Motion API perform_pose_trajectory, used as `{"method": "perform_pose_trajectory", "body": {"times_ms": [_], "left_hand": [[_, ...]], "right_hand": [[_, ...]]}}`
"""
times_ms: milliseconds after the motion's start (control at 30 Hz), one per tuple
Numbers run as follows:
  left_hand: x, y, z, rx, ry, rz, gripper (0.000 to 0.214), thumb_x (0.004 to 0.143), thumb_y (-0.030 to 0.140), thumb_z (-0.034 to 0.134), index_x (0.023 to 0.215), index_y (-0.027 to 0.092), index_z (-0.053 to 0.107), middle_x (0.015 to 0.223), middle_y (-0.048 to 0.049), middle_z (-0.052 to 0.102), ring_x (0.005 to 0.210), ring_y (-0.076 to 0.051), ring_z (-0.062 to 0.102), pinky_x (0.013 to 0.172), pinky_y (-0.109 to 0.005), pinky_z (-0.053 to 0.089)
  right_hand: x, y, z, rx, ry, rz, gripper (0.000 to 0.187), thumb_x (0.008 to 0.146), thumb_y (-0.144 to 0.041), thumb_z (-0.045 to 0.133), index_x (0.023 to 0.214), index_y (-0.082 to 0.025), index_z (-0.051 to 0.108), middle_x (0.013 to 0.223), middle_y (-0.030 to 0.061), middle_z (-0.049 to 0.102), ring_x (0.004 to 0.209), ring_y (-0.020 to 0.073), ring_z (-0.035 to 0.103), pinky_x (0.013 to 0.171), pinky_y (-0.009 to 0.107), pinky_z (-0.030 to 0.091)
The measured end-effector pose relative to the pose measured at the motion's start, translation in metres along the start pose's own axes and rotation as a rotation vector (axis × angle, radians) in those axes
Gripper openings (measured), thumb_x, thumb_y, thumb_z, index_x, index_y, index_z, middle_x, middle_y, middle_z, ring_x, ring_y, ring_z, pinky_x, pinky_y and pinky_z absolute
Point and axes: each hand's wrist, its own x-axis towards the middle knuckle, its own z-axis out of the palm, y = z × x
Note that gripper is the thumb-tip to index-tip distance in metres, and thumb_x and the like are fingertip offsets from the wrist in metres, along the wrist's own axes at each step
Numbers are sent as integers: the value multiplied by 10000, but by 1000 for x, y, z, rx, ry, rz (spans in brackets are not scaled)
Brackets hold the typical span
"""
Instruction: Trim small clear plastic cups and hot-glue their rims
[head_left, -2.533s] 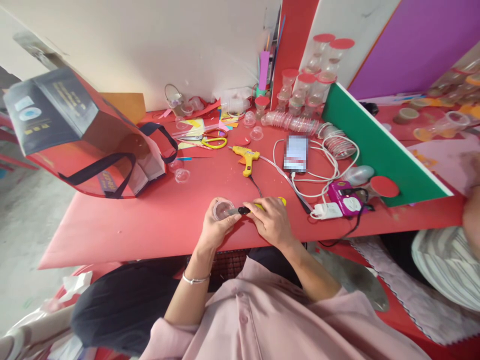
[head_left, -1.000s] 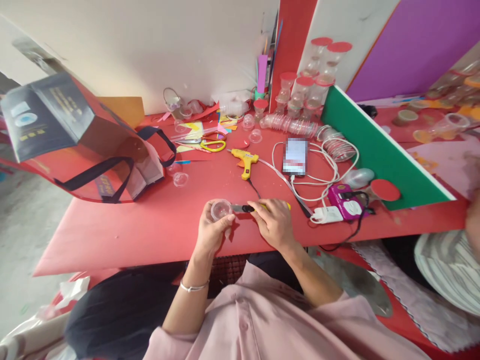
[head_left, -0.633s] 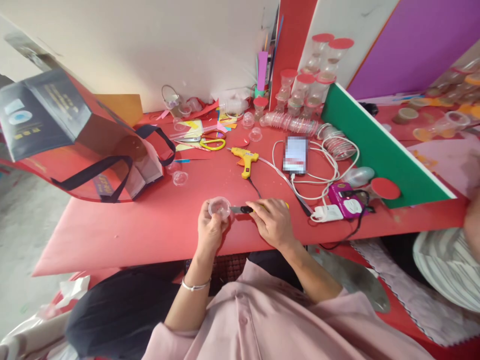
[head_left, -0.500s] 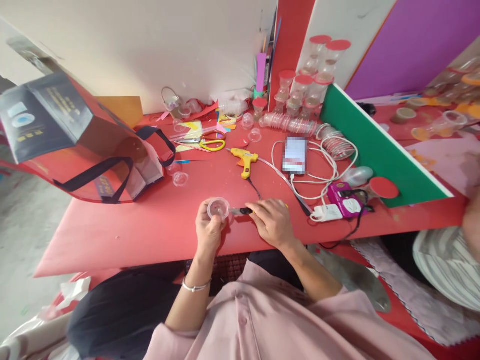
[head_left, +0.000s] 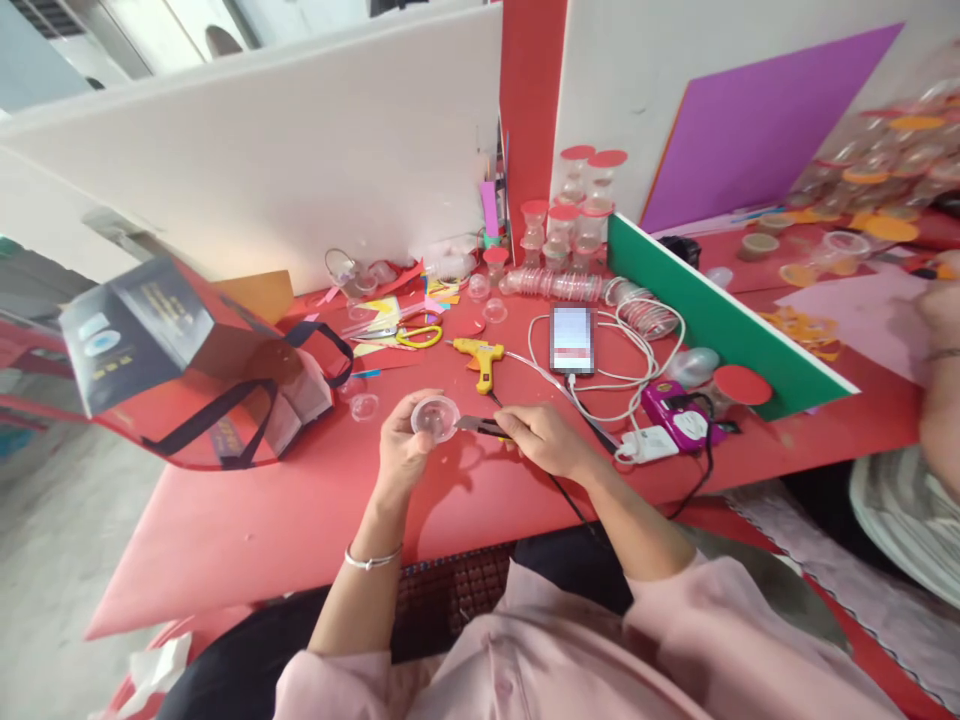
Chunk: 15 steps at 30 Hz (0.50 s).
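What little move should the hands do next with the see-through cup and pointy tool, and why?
Probably nudge the tip of the tool gently against the cup. The left hand holds the clear cup above the table, and the right hand aims the tip right beside it.

red bench (head_left: 247, 520): a red-and-black paper carrier bag (head_left: 195, 370) lies on its side at the left. a yellow hot-glue gun (head_left: 480, 356) sits mid-bench, yellow-handled scissors (head_left: 412, 335) behind it to the left. a smartphone (head_left: 571, 340) with white cable (head_left: 604, 379) lies beside an upright green board (head_left: 720, 325). clear jars with red lids (head_left: 577, 195) stand at the rear.
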Motion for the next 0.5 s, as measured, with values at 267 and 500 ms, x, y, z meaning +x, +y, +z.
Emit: {"method": "perform_pose_trajectory", "body": {"times_ms": [267,500], "left_hand": [[19,-4,10,46,-67,11,740,641,822,757,979,164,761,978,-115,740,544,-98,522,452,-222,388],[18,-11,13,-8,80,-86,597,653,653,871,976,177,709,762,-41,684,511,-90,517,425,-188,373]], "right_hand": [[20,8,2,-45,114,-8,522,1077,-547,363,707,-225,541,622,-8,592,607,152,558,605,271,323],[22,18,13,-72,339,-87,380,1074,-467,446,933,-240,717,857,34,742,809,191,687,721,293,468]]}}
